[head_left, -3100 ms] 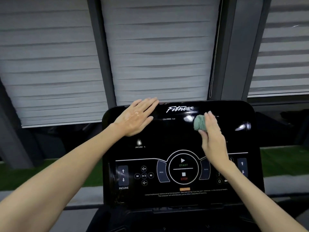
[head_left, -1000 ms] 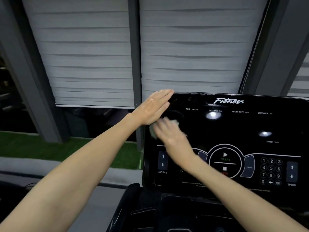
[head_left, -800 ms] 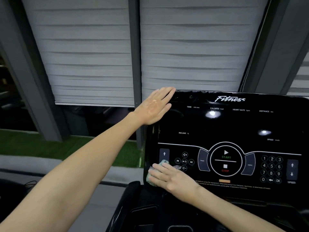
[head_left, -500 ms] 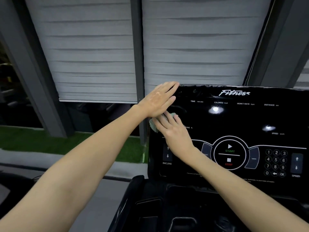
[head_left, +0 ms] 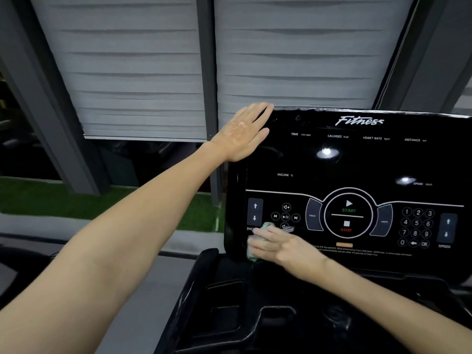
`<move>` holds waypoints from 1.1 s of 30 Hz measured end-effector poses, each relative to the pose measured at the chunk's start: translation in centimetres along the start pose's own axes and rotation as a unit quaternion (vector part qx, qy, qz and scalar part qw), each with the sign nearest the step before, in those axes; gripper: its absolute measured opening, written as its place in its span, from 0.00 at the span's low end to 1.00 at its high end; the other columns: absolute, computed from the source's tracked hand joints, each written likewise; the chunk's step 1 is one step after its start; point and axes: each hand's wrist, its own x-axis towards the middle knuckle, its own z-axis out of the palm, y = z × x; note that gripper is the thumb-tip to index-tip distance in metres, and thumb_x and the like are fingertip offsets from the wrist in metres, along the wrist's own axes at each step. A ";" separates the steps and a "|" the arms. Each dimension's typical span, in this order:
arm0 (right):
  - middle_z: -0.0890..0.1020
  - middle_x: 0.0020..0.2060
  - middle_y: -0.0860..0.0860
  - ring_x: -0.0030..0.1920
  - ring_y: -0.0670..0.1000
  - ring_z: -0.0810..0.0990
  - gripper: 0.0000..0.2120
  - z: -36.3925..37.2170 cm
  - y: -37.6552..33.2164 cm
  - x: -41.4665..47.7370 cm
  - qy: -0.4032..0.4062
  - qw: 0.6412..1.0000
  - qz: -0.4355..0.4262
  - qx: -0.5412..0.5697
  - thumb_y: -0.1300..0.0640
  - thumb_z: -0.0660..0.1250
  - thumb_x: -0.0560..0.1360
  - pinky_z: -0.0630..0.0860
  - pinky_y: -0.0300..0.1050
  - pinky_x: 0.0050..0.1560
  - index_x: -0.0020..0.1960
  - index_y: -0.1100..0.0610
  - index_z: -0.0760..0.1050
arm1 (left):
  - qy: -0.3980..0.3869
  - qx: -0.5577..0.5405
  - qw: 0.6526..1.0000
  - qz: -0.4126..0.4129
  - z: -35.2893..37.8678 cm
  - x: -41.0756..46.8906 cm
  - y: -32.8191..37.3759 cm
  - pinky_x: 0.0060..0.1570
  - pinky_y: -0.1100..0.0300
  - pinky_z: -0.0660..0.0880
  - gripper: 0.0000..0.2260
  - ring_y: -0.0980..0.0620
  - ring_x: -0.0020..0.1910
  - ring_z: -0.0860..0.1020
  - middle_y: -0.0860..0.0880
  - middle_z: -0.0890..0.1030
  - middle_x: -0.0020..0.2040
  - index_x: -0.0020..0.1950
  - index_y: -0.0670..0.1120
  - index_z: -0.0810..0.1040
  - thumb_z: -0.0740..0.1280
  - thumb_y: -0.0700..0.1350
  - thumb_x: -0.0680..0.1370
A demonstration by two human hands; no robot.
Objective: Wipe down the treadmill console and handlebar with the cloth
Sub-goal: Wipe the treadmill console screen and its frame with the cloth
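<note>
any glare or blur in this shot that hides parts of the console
Head view: two bright ceiling-light reflections glare on the glossy console; the right hand and cloth are motion-blurred, covering the INCLINE label; the left hand is sharp; frame edges bow from the wide-angle lens.

Your hands sit at the left side of the console [head_left: 357, 169].

Your left hand [head_left: 241, 135] lies flat on the console's upper left corner. Your right hand [head_left: 279, 245] is below it, at the lower left corner, pressing the cloth [head_left: 255, 255] against the panel just under the incline buttons [head_left: 255, 212]. The start/stop dial [head_left: 347, 213] is to the right of that hand, the number keypad [head_left: 416, 227] further right. The blinds [head_left: 143, 72] hang behind the console, and the tray [head_left: 229, 302] lies below it.
</note>
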 end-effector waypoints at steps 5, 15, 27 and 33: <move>0.74 0.69 0.50 0.71 0.57 0.68 0.23 1.2 2.2 -5.8 -0.012 0.999 0.010 0.034 0.65 0.58 0.74 0.52 0.53 0.73 0.68 0.56 0.74 | -0.008 0.012 1.000 -0.004 0.4 0.2 0.0 0.73 0.47 0.58 0.29 0.41 0.73 0.63 0.39 0.64 0.74 0.76 0.35 0.58 0.45 0.52 0.81; 0.81 0.59 0.52 0.64 0.57 0.77 0.19 -0.3 -0.9 4.2 0.029 0.996 -0.052 0.071 0.64 0.52 0.75 0.65 0.48 0.65 0.56 0.58 0.81 | -0.013 0.012 1.000 -0.014 0.6 0.2 0.1 0.73 0.45 0.57 0.28 0.40 0.74 0.61 0.40 0.61 0.76 0.77 0.36 0.57 0.47 0.52 0.82; 0.78 0.64 0.51 0.69 0.56 0.72 0.22 0.4 0.2 0.3 0.010 1.000 -0.013 0.001 0.60 0.52 0.76 0.57 0.51 0.72 0.62 0.55 0.79 | 0.009 0.021 0.999 -0.022 0.6 0.0 0.8 0.74 0.48 0.56 0.28 0.42 0.75 0.60 0.40 0.61 0.76 0.77 0.36 0.57 0.46 0.52 0.82; 0.79 0.64 0.50 0.68 0.55 0.73 0.23 0.7 -0.7 0.8 0.020 0.998 -0.007 0.063 0.61 0.52 0.75 0.57 0.49 0.72 0.62 0.56 0.78 | 0.020 0.036 0.999 -0.021 1.0 0.0 0.4 0.73 0.47 0.57 0.27 0.42 0.75 0.60 0.41 0.61 0.76 0.77 0.37 0.56 0.47 0.51 0.82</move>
